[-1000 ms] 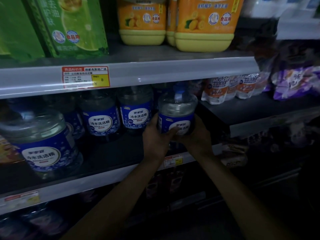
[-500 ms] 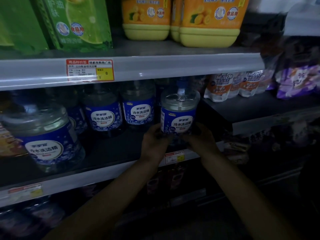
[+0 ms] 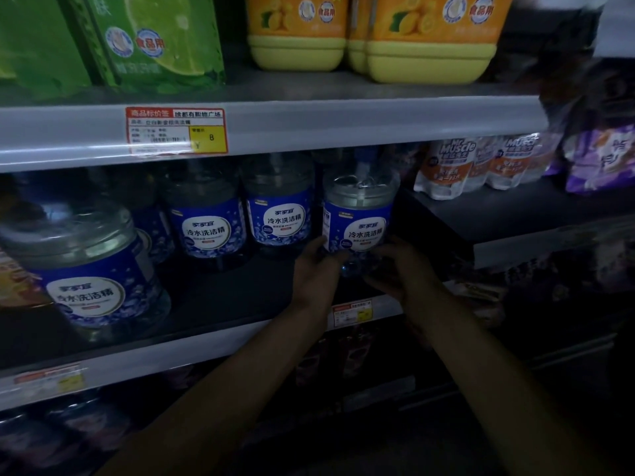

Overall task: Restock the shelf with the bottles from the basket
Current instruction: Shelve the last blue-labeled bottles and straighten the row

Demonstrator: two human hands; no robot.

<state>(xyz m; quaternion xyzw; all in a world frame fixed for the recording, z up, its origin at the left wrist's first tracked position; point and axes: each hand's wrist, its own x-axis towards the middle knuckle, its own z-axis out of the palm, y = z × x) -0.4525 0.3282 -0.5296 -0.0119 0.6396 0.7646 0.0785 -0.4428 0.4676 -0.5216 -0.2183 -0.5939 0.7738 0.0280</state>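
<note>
Both hands cup the base of one clear detergent bottle (image 3: pixel 359 218) with a blue label: the left hand (image 3: pixel 314 273) presses against its lower left side, fingers curled up onto the label edge, and the right hand (image 3: pixel 400 269) presses against its lower right side and underside. The grip is a two-sided clamp around the bottle, not a pinch.

The bottle stands upright, long axis vertical, label facing outward, at the right end of the middle shelf (image 3: pixel 206 345). Whether its base rests fully on the shelf surface cannot be determined; shadow and the hands hide the contact line.

The neighbouring bottle (image 3: pixel 278 211) of the same product stands just beside it on the left, set slightly further back. The held bottle lies directly ahead of and above both wrists, centred between them; neither hand is clearly nearer. To the right, the shelf ends at a dark upright edge close to the bottle.

Judged from this layout, any remaining move is a short push straight back to align with the row. The basket is not in view.
</note>
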